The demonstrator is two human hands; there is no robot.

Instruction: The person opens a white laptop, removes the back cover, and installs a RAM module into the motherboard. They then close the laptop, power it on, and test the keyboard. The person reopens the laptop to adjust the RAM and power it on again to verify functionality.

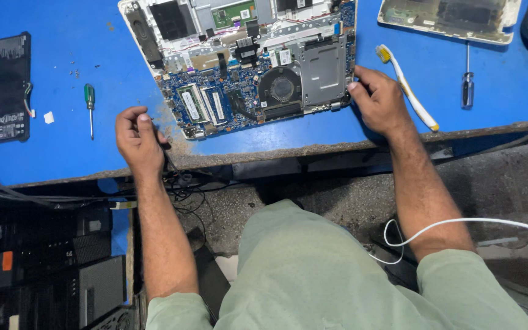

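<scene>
Labels noted, no packages, signs or screens in view.

Battery pack (11, 87), black, flat, oblong, lies upright at far left of the blue desk (93, 153); a white rectangular label (7, 126) sits on its lower end.

Memory modules (203, 105) on the opened laptop board, upper centre: each carries a narrow white sticker, print too small to make out.

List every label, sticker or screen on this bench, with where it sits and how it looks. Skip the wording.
Battery pack: far left on the blue table, long black slab, white label at its near end.
Opened laptop: top centre, small white stickers on the blue board, by the memory sticks and above the fan.
Removed cover panel: top right, pale; labels too unclear to tell.
No lit screen shows.
</scene>
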